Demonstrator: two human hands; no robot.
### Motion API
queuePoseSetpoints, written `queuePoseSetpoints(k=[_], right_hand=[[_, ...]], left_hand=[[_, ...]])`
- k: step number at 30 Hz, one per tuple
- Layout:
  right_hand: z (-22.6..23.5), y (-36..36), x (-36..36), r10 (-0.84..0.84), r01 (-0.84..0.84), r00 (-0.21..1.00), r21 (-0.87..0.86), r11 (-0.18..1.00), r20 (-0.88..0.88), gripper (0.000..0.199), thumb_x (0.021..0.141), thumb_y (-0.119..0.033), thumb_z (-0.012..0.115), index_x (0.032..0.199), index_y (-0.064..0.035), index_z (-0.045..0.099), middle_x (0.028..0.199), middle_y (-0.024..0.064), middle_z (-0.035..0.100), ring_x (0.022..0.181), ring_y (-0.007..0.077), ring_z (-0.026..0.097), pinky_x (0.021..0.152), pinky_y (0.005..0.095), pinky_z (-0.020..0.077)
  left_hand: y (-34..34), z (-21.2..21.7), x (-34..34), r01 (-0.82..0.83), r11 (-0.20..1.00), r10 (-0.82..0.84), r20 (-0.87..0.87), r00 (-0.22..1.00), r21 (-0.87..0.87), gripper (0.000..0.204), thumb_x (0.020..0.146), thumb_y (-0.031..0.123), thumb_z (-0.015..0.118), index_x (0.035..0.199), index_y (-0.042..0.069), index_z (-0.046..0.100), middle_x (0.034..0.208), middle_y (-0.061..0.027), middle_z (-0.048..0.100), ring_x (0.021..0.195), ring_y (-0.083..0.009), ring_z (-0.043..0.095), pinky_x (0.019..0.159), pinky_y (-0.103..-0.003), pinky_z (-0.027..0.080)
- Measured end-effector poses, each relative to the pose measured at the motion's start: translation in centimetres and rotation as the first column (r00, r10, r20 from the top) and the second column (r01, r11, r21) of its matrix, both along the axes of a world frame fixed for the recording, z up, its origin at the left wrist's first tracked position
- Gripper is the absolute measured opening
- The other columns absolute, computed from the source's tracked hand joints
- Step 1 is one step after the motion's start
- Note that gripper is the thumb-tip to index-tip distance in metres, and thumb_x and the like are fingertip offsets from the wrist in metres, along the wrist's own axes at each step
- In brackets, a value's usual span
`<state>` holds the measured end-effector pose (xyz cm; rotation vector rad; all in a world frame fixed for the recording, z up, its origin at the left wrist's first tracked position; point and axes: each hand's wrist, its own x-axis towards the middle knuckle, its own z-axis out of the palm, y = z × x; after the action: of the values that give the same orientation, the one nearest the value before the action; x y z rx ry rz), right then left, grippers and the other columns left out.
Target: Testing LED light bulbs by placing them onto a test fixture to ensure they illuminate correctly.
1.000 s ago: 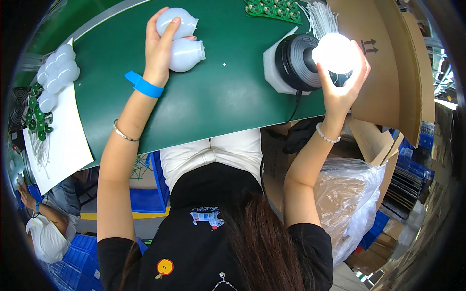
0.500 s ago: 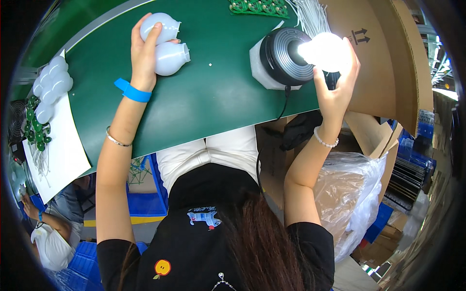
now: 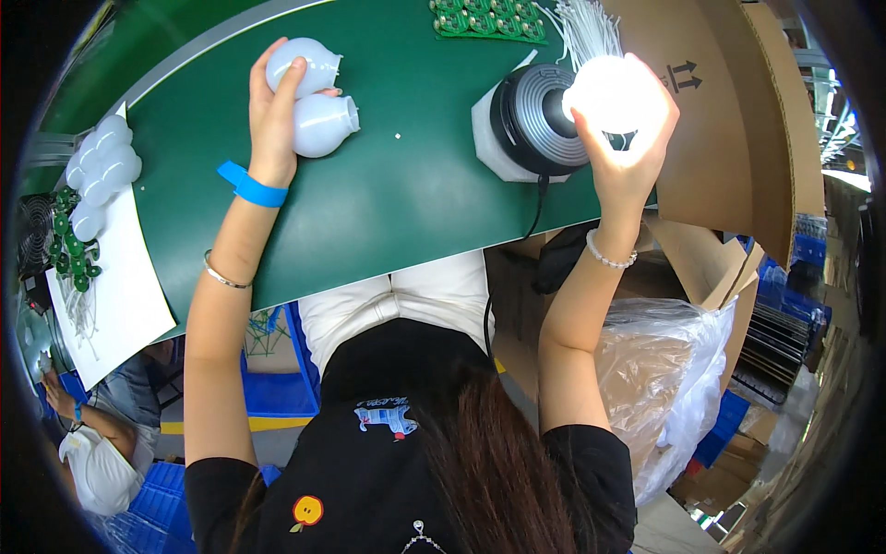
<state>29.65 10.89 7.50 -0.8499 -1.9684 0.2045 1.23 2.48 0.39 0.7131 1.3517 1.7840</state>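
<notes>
Two white bulb covers (image 3: 323, 126) are gripped by my left hand (image 3: 273, 125), one above the other, their open necks facing right. On the right, my right hand (image 3: 632, 152) is closed around a brightly lit light bulb (image 3: 609, 92). The bulb's base end meets the centre of a round black and silver device (image 3: 533, 120), which sits tilted on a white foam block (image 3: 489, 138). Glare hides the bulb's outline and some fingertips. A black cable (image 3: 541, 208) runs from the device over the table's near edge.
Green circuit boards (image 3: 489, 20) and a bundle of white wires (image 3: 586, 32) lie at the far side. A cardboard box (image 3: 724, 120) stands on the right. More white covers (image 3: 103, 162) and small green boards (image 3: 74, 245) are at left, where another person (image 3: 101, 452) sits.
My right hand has shifted slightly left with the lit bulb, bringing it closer against the round device. My left hand still holds both covers.
</notes>
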Motion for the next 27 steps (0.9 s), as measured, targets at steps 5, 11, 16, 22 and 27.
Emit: queuePoseSetpoints(k=[5,11,16,22,27], right_hand=[[-0.5,0.4,-0.1,0.012,-0.012,1.000,0.008,1.000,-0.002,0.068,0.061,-0.016,0.078,0.116,0.0013,0.041,0.114,0.0142,0.047,0.105,0.0250,0.046,0.091,0.0338,0.0365],[-0.3,0.0,0.5,-0.013,0.014,1.000,-0.207,0.978,0.003,0.066,0.071,-0.013,0.064,0.128,-0.0004,0.031,0.127,0.0145,0.035,0.117,0.0256,0.035,0.099,0.0367,0.0266],[0.9,-2.0,1.2,-0.092,0.111,0.974,-0.079,0.991,0.208,0.067,0.069,-0.010,0.063,0.128,-0.0002,0.033,0.125,0.0171,0.036,0.117,0.0299,0.036,0.098,0.0383,0.0278],[1.3,-2.7,0.3,-0.134,0.127,0.963,0.043,0.991,0.235,0.071,0.061,-0.008,0.071,0.124,-0.0037,0.040,0.116,0.0180,0.040,0.108,0.0316,0.040,0.092,0.0409,0.0333],[1.2,-1.3,-0.7,-0.096,0.079,0.967,0.077,0.994,0.237,0.069,0.060,-0.013,0.073,0.120,-0.0031,0.041,0.116,0.0170,0.041,0.107,0.0314,0.042,0.090,0.0404,0.0356]], left_hand=[[-0.1,0.1,0.2,-0.011,1.000,0.011,0.011,1.000,0.005,0.055,0.081,0.027,0.059,0.125,0.008,0.031,0.107,-0.0175,0.050,0.071,-0.0255,0.062,0.062,-0.033,0.053],[-0.1,0.0,0.0,-0.003,0.999,0.001,0.041,0.999,0.032,0.052,0.081,0.023,0.058,0.124,0.008,0.032,0.105,-0.0170,0.050,0.068,-0.0238,0.061,0.059,-0.032,0.052],[0.2,-0.3,0.0,-0.023,0.998,0.017,0.097,0.995,0.062,0.048,0.082,0.019,0.057,0.122,0.009,0.034,0.104,-0.0147,0.051,0.072,-0.0219,0.060,0.059,-0.031,0.052],[-0.1,0.1,0.0,-0.016,0.997,0.007,0.110,0.994,0.079,0.045,0.083,0.015,0.056,0.122,0.008,0.034,0.108,-0.0137,0.047,0.083,-0.0205,0.056,0.062,-0.031,0.053],[-0.1,0.2,0.0,-0.024,0.998,0.021,0.050,0.999,0.060,0.046,0.084,0.019,0.053,0.125,0.010,0.032,0.107,-0.0136,0.048,0.074,-0.0199,0.059,0.063,-0.030,0.052]])
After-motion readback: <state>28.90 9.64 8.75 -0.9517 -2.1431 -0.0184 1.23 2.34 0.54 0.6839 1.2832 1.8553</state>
